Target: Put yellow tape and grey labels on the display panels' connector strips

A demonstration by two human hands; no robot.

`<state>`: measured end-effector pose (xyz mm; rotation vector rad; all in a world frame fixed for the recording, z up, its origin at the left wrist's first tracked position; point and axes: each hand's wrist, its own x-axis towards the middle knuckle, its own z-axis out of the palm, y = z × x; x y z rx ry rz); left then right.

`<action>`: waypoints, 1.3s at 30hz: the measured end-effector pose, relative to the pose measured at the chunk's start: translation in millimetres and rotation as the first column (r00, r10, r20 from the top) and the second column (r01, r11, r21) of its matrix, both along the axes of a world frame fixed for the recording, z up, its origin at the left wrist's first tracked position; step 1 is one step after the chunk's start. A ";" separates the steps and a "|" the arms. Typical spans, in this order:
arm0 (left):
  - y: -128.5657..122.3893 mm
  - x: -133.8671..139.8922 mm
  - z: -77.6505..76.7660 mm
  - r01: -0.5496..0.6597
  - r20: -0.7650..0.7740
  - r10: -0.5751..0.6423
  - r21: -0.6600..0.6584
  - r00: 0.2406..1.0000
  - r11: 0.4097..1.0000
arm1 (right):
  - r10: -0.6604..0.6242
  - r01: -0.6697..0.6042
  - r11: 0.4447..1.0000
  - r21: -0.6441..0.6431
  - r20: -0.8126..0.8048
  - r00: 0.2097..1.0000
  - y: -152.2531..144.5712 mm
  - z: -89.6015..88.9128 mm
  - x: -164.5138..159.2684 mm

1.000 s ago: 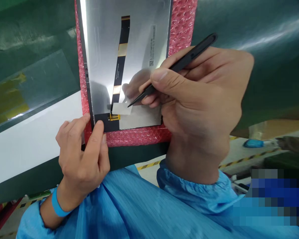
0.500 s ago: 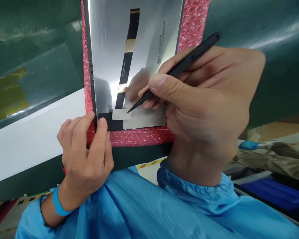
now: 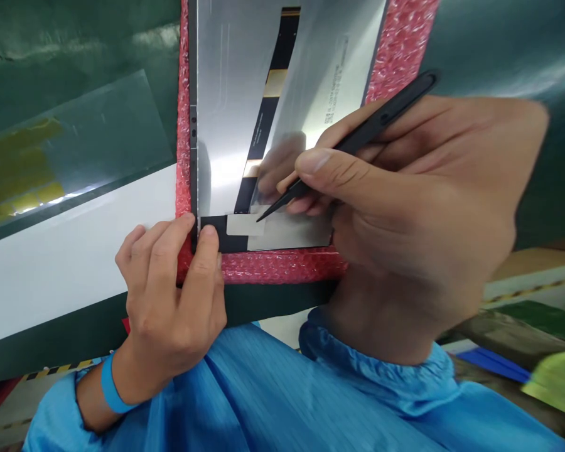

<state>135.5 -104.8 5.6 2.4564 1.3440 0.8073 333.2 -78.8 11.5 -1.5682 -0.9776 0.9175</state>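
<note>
A silvery display panel (image 3: 226,75), back side up, lies on pink bubble wrap (image 3: 282,267). A black and gold flex cable (image 3: 258,132) runs down its middle to a pale rectangular sticker (image 3: 242,225) near the lower edge. Pinched in my right hand (image 3: 419,207) is a pair of black tweezers (image 3: 376,119); their tip is at the sticker's right part. Whether the tip touches it, I cannot tell. My left hand (image 3: 174,295) grips the panel's lower left corner, thumb on the black strip and another finger along the side edge.
A white sheet (image 3: 75,251) and a clear film with yellow tape pieces (image 3: 23,163) lie left on the green table mat (image 3: 75,37). Past the table's right edge, part of another person's yellow-green clothing (image 3: 558,380) shows near the floor.
The view has shifted, so panel and hands appear further right. The tweezers' tip remains at the sticker, and my left hand keeps its place on the corner.
</note>
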 end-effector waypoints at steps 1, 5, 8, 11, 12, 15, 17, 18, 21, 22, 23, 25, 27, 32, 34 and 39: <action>-0.1 0.1 0.0 -0.004 -0.001 0.004 0.000 1.000 1.000 | -0.001 0.001 1.000 -0.007 0.003 1.000 0.1 0.5 0.0; -0.4 0.4 0.2 -0.007 0.005 0.007 -0.006 1.000 1.000 | -0.007 0.008 1.000 -0.030 0.007 1.000 1.1 2.6 -1.1; -0.6 0.4 0.7 -0.005 0.000 0.005 -0.008 1.000 1.000 | -0.034 0.034 0.998 -0.051 0.014 0.999 2.6 4.4 -2.6; -0.8 1.0 1.2 -0.009 -0.015 0.008 -0.015 1.000 1.000 | -0.051 0.051 0.995 -0.081 -0.001 0.999 4.6 6.6 -3.6; -0.8 1.3 1.4 -0.010 -0.022 0.009 -0.019 1.000 1.000 | -0.052 0.051 0.995 -0.085 -0.006 0.999 5.1 7.2 -3.8; -0.6 2.3 1.7 -0.006 -0.038 0.004 -0.029 0.999 1.000 | -0.059 0.058 0.995 -0.084 -0.019 0.998 5.4 8.1 -4.0; -0.6 2.7 2.0 -0.003 -0.038 0.002 -0.033 0.999 0.999 | -0.062 0.060 0.995 -0.077 -0.023 0.998 4.7 8.0 -4.3; -0.6 2.8 2.1 -0.004 -0.036 0.002 -0.034 0.999 0.999 | -0.060 0.058 0.996 -0.074 -0.023 0.998 4.3 7.8 -4.6; -0.6 3.0 2.4 -0.013 -0.041 0.011 -0.040 0.999 0.999 | -0.052 0.051 0.995 -0.080 -0.005 0.999 3.7 7.3 -5.6; -0.6 3.0 2.5 -0.019 -0.045 0.017 -0.040 0.999 0.999 | -0.056 0.056 0.994 -0.089 -0.002 0.998 3.9 7.3 -5.8; -0.6 3.1 2.6 -0.024 -0.049 0.022 -0.040 0.999 0.999 | -0.062 0.062 0.994 -0.091 -0.002 0.998 4.2 7.3 -5.9; -0.5 3.3 2.7 -0.031 -0.052 0.029 -0.040 0.998 0.999 | -0.068 0.066 0.994 -0.087 -0.016 0.998 5.3 7.5 -5.7; -0.4 3.6 2.7 -0.028 -0.048 0.026 -0.042 0.998 0.999 | -0.070 0.067 0.995 -0.079 -0.030 0.997 6.4 7.9 -5.0; 0.1 4.4 2.4 -0.010 -0.040 0.008 -0.043 0.999 0.999 | -0.057 0.055 0.997 -0.061 -0.040 0.998 6.6 7.1 -3.8; 0.3 4.5 2.2 -0.009 -0.043 0.007 -0.041 0.999 0.999 | -0.048 0.046 0.997 -0.054 -0.044 0.998 6.1 6.3 -3.9; 0.5 3.9 2.3 -0.010 -0.060 0.007 -0.046 0.998 0.999 | -0.054 0.051 0.996 -0.067 -0.050 0.997 5.6 7.1 -5.1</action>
